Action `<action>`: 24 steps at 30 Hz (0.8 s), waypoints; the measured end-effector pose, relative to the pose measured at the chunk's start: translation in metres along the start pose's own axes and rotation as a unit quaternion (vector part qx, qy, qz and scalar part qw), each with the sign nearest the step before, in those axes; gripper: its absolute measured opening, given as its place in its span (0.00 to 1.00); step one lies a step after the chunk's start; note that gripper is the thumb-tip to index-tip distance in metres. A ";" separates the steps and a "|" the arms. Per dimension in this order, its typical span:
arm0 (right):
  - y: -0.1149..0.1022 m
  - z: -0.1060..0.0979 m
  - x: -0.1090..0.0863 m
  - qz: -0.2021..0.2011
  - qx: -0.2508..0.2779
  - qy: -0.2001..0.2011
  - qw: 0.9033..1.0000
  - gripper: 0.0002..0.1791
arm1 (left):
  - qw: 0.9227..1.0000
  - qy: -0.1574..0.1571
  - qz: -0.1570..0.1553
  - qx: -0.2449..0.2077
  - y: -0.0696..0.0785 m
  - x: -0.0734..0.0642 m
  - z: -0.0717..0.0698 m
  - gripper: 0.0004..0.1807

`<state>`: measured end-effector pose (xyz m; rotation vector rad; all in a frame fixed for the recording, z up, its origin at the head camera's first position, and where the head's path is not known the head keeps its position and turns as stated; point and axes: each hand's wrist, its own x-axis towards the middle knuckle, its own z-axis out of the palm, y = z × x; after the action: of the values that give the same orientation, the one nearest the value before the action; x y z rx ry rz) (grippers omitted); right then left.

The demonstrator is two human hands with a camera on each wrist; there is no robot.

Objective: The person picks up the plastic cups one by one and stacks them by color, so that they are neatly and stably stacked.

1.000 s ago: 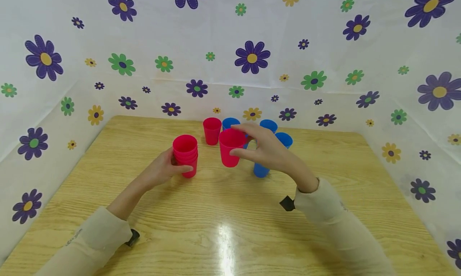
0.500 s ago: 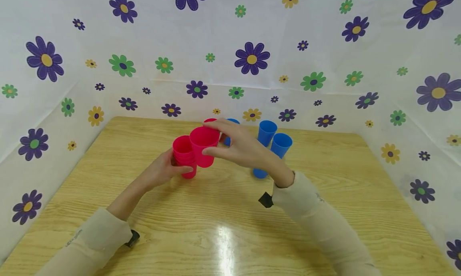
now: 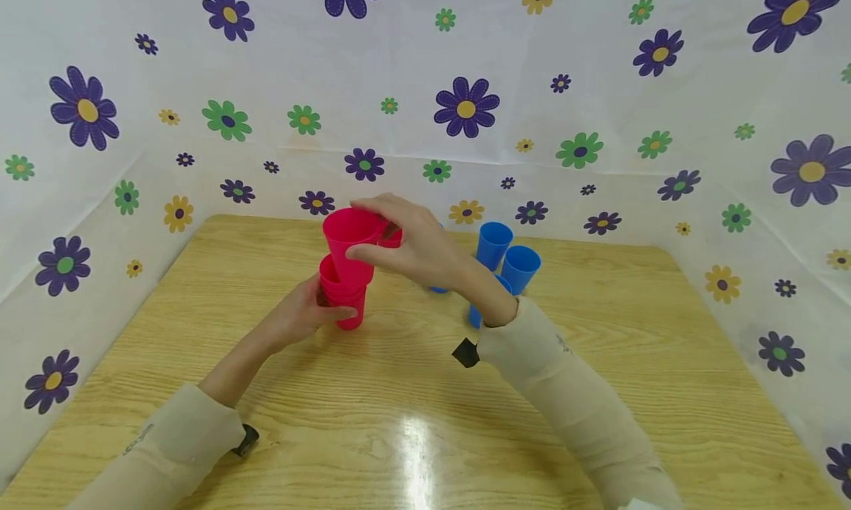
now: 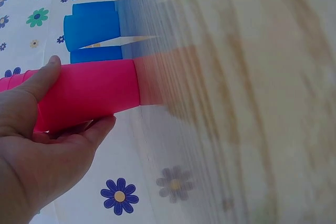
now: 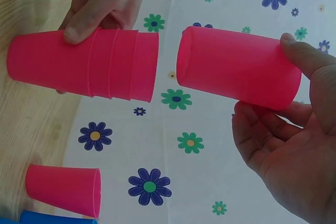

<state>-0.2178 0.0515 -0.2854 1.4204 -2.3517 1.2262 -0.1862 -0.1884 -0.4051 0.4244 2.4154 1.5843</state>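
Note:
My left hand (image 3: 295,316) grips a stack of nested red plastic cups (image 3: 349,297) standing upright on the table, thumb across the front. My right hand (image 3: 415,242) pinches a single red cup (image 3: 344,245) near its rim, mouth up and slightly tilted. In the right wrist view, a small gap separates the base of this held cup (image 5: 236,66) from the top rim of the stack (image 5: 52,61). Another red cup (image 5: 63,190) stands apart on the table; in the head view it is mostly hidden behind my right hand.
Several blue cups stand upright right of the stack, among them a back one (image 3: 493,244) and one farther right (image 3: 521,266); my right hand and forearm partly cover others. The wooden table (image 3: 372,406) meets a flower-patterned cloth (image 3: 412,66) at its back and sides.
My right hand has carried the red cup leftward and then up, from right of the stack to above it. My left hand and the stack have stayed in place.

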 end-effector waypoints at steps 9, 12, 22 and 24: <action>0.004 0.008 0.014 0.008 0.003 0.015 1.000 0.35 | 1.000 0.000 0.012 -0.007 0.000 0.000 0.001 0.35; 0.007 0.011 0.015 0.015 0.006 0.016 1.000 0.35 | 1.000 -0.001 0.011 -0.012 0.000 0.001 0.001 0.35; 0.017 0.020 0.012 0.035 -0.005 0.011 0.999 0.35 | 1.000 0.001 0.006 -0.003 0.000 0.000 0.001 0.35; 0.020 0.023 0.011 0.040 0.001 0.005 0.999 0.35 | 1.000 0.002 0.005 0.000 0.001 -0.001 0.002 0.35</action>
<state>-0.2327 0.0327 -0.3068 1.3288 -2.4233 1.2524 -0.1849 -0.1871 -0.4051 0.4342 2.4202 1.5893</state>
